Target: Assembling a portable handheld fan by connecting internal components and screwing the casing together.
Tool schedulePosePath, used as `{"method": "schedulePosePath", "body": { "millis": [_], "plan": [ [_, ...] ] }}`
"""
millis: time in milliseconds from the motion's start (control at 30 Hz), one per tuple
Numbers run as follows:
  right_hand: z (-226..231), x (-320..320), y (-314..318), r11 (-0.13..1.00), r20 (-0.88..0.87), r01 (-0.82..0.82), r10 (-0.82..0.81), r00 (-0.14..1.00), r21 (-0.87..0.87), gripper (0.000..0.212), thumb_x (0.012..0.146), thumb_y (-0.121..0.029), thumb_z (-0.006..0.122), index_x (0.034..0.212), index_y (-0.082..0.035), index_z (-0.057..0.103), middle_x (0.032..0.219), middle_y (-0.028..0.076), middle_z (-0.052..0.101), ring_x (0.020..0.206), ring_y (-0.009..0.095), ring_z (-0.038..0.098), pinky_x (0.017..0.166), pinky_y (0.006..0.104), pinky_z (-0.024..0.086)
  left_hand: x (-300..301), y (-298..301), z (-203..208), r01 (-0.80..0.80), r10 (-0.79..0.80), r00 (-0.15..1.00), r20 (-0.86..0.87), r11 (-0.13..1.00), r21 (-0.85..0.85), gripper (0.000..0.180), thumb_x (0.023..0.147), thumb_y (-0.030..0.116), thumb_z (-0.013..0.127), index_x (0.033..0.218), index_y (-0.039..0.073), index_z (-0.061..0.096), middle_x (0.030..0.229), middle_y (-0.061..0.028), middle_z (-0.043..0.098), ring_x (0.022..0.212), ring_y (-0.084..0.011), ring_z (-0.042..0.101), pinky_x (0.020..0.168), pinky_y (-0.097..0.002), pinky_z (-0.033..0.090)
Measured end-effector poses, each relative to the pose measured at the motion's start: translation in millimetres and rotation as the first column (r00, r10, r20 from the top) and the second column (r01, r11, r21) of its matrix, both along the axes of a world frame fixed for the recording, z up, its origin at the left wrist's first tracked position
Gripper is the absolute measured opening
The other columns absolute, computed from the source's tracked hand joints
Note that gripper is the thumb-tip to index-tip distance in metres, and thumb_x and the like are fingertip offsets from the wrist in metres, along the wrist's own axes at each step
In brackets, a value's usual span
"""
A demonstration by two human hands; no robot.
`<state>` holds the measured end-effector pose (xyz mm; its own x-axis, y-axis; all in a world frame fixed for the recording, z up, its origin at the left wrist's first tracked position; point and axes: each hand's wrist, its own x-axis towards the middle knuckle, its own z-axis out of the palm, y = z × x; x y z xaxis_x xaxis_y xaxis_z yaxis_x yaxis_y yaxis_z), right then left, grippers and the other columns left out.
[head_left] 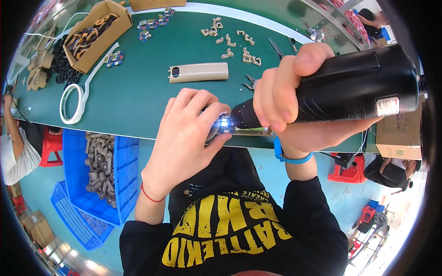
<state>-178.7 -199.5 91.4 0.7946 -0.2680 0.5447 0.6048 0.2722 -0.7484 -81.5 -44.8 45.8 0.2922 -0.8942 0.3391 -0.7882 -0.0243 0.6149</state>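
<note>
Small lit device (225, 123), pinched in the grip of the left hand (185, 129) at the near edge of the bench (142, 96), seemingly steadied for the black power screwdriver (347, 85), clasped in the right hand (286, 94) and levelled leftward at it; farther off, one beige casing (200, 72), flat.

The left hand (186, 129) covers much of the lit part (225, 123); the tip of the driver (354, 83) cannot be made out; the right hand (285, 92) hides one end of a silver tool (276, 47); the upper edge cuts off a box (156, 4).
</note>
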Motion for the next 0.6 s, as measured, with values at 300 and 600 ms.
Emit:
{"method": "schedulePosePath", "body": {
  "millis": [300,600],
  "plan": [
    [-1.0,1.3,-9.3,0.999,0.005,-0.034,0.034,0.999,-0.014,0.089,0.079,-0.087,0.039,0.113,-0.005,0.05,0.071,0.006,0.054,0.049,0.014,0.051,0.044,0.0268,0.043,0.4,-0.9,0.9,0.013,-0.013,1.0,0.019,1.0,0.018,0.035,0.068,0.009,0.078,0.099,0.005,0.062,0.102,-0.0091,0.058,0.1,-0.0319,0.052,0.086,-0.0413,0.045],
    [4.6,5.3,5.5,0.991,-0.082,-0.062,0.072,0.994,0.122,0.093,0.069,-0.092,0.044,0.099,-0.004,0.05,0.068,0.008,0.055,0.051,0.018,0.053,0.044,0.0284,0.044,2.9,-1.2,-1.0,0.02,-0.019,1.0,0.003,1.0,-0.012,0.036,0.067,0.009,0.078,0.1,0.005,0.063,0.106,-0.0101,0.06,0.1,-0.0328,0.053,0.088,-0.041,0.046]
  ]
}}
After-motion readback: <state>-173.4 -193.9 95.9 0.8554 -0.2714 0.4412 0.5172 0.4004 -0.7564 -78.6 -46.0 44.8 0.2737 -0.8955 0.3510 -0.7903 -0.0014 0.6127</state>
